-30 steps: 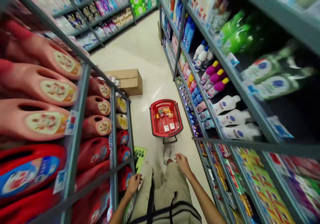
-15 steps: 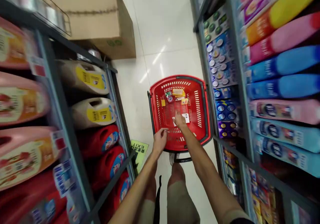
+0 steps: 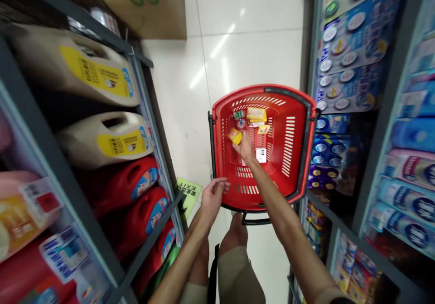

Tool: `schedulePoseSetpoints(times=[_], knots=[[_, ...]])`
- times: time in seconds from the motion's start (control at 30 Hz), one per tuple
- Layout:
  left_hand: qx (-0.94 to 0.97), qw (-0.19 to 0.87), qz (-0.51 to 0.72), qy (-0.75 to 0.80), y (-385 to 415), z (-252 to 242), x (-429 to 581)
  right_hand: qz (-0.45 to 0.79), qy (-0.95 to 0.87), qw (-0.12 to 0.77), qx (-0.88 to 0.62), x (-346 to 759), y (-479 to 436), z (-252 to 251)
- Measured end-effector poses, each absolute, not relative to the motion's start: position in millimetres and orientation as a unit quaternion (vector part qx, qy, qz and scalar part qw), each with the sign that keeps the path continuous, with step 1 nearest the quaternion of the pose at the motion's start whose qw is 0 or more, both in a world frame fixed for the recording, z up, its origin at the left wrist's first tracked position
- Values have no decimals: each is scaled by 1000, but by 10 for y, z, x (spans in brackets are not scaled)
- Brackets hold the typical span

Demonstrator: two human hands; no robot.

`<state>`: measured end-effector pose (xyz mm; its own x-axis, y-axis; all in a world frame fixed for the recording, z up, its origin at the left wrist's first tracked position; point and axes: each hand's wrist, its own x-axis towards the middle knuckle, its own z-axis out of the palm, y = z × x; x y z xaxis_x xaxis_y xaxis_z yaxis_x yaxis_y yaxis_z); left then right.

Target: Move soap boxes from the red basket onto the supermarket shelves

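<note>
A red shopping basket with black handles stands on the floor in front of me. My right hand reaches down inside it, fingers closed on a small yellow-and-orange packet. Close by in the basket are a yellow pack, a small yellow-and-white box, a green-and-dark packet and a white box. My left hand hovers at the basket's near left rim, fingers loosely bent and apart, holding nothing. Whether it touches the rim I cannot tell.
Shelves with laundry detergent jugs run along the left. The right shelf holds blue blister packs and bottles. A cardboard box stands at the upper left, and a green exit sign lies on the floor.
The yellow-and-orange packet, earlier apart at the basket's left side, is now in my right hand. My left hand has drawn back slightly from the basket. The view has come nearer.
</note>
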<state>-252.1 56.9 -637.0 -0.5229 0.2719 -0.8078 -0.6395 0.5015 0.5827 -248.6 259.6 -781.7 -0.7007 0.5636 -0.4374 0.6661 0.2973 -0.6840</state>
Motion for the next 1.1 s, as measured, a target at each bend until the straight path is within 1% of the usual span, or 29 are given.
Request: schedulePoseSetpoints(times=[0.07,0.13,0.17,0.2,0.23,0.3,0.4,0.5,0.57,0.63,0.7,0.77,0.87,0.93,1.03,1.1], knots=[[-161,470,498,711,678,-6077,-2631,-474,778,21,411,-2053,2446,-7066],[-157,479,507,699,822,-5640,-2718,-489,759,-20,430,-1630,2257,-6189],[-147,492,512,689,900,-5363,-2738,-503,742,-49,440,-1437,2155,-5732],[-138,511,515,674,976,-5050,-2735,-556,688,-101,455,-1261,2052,-5274],[-128,536,517,655,1044,-4707,-2705,-592,648,-131,460,-1101,1954,-4822],[-109,587,518,612,1143,-3971,-2554,-624,598,-169,473,-822,1776,-3967],[-85,647,511,560,1201,-2906,-2143,-576,575,-258,521,-467,1545,-2883],[-39,689,492,531,1217,-2047,-1639,-474,595,-360,541,-113,1325,-2075],[16,703,483,522,1213,-1588,-1323,-425,610,-396,539,155,1173,-1641],[90,715,469,511,1172,-1203,-1047,-413,601,-419,541,449,983,-1249],[171,730,446,488,1085,-906,-815,-430,553,-445,558,731,708,-904],[245,742,421,461,961,-709,-604,-440,457,-490,597,951,345,-639],[320,758,370,431,695,-548,-235,-412,290,-571,649,1156,-269,-426],[352,776,319,415,428,-457,62,-374,203,-631,649,1266,-683,-367],[406,793,252,379,-69,-268,506,-283,121,-708,635,1461,-1286,-282],[438,805,219,335,-386,-109,767,-231,86,-737,630,1635,-1649,-185]])
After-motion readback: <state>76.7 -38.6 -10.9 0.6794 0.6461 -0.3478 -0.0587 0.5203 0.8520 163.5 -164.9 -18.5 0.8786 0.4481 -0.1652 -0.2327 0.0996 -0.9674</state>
